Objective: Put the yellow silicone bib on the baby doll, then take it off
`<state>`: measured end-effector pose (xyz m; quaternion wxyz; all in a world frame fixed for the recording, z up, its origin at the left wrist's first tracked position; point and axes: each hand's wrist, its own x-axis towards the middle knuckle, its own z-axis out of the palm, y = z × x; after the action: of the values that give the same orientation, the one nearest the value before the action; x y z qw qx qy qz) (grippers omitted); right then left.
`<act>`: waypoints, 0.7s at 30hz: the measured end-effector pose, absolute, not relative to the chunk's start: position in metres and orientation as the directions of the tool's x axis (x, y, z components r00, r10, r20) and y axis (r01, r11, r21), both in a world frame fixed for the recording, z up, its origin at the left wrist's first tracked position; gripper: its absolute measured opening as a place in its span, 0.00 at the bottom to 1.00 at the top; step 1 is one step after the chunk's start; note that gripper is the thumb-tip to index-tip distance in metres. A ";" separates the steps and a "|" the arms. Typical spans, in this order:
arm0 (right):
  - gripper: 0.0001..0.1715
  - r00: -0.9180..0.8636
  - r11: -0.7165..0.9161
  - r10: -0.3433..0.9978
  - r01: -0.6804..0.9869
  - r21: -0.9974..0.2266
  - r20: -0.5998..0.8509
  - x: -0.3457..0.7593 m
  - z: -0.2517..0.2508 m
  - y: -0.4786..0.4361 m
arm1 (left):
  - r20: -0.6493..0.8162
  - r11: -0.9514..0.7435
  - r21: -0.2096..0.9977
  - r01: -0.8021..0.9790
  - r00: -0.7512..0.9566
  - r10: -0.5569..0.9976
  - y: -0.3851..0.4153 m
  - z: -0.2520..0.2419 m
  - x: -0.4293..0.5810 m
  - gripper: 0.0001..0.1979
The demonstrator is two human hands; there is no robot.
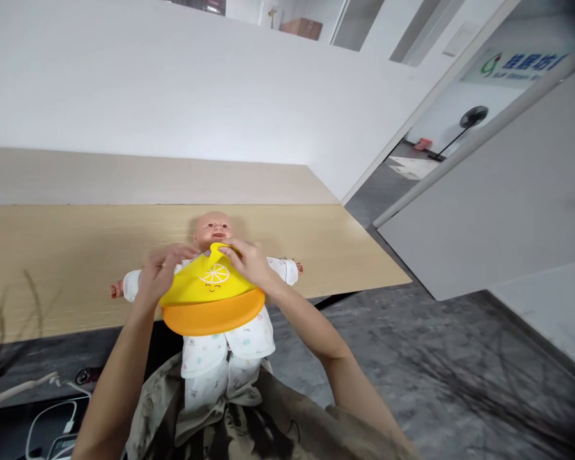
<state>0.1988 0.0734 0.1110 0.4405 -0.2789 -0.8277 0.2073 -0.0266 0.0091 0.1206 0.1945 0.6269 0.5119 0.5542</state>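
Leftmost, the left hand (160, 271) has its fingers bent over the shoulder of the baby doll (213, 225), by the upper edge of the yellow bib (188, 286). Those fingers are blurred, so I cannot tell whether they grip the edge or merely lie against it. If they have no hold, that side of the bib could slide down the doll's sleeve. Between the two sets of fingers, an uneven pull could skew the bib across the chest. The right hand (250, 260) has thumb and forefinger clamped on the bib's neck tab (216, 253); a weak pinch on so small a piece could let it flick towards the chin just above. A hard tug could drag the doll too, since its legs hang past the table edge.

The bib lies on the doll's chest, below and between the fingers. It is smooth and bright, probably silicone, with a white citrus slice above a small smiling face. Its deep orange pocket (214, 315) curves from beneath the left wrist to beneath the right.
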 end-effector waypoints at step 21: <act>0.29 0.217 0.427 0.853 0.233 -0.873 0.475 0.398 0.237 0.112 | 0.526 0.051 0.788 0.614 -0.713 0.464 0.003 0.036 -0.145 0.14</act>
<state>0.3982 0.1123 0.2374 0.6201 -0.4734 -0.5736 0.2496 -0.1453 0.0027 0.0356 -0.0646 0.3735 0.7219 0.5790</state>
